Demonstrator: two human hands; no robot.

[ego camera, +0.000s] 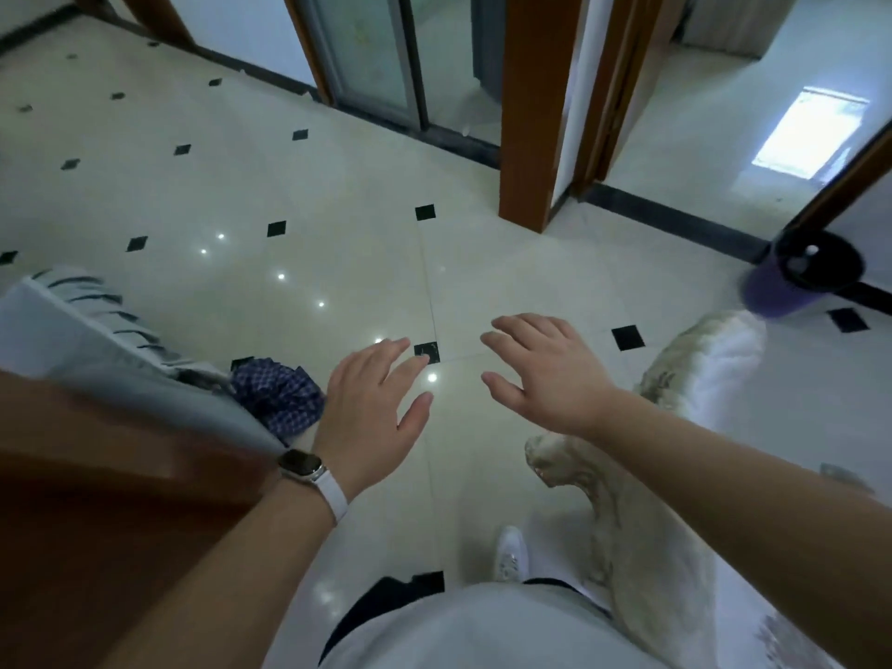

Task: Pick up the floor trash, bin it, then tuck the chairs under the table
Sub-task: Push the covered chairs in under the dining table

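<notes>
My left hand (374, 408) and my right hand (540, 374) are both held out over the tiled floor (313, 195), fingers straight and spread, holding nothing. A purple bin (791, 277) with a dark liner stands at the right by the wall, with small pale items inside. A brown wooden table surface (96, 499) fills the lower left, under my left forearm. A crumpled blue checked cloth (282, 395) lies on the floor by the table edge, left of my left hand. No chair shows clearly.
A pale cat (642, 475) stands close at my right, beneath my right forearm. Grey striped fabric (82, 321) lies over something at the left. A wooden door frame post (536, 113) and sliding glass doors (386, 55) stand ahead. My white shoe (511, 552) is below.
</notes>
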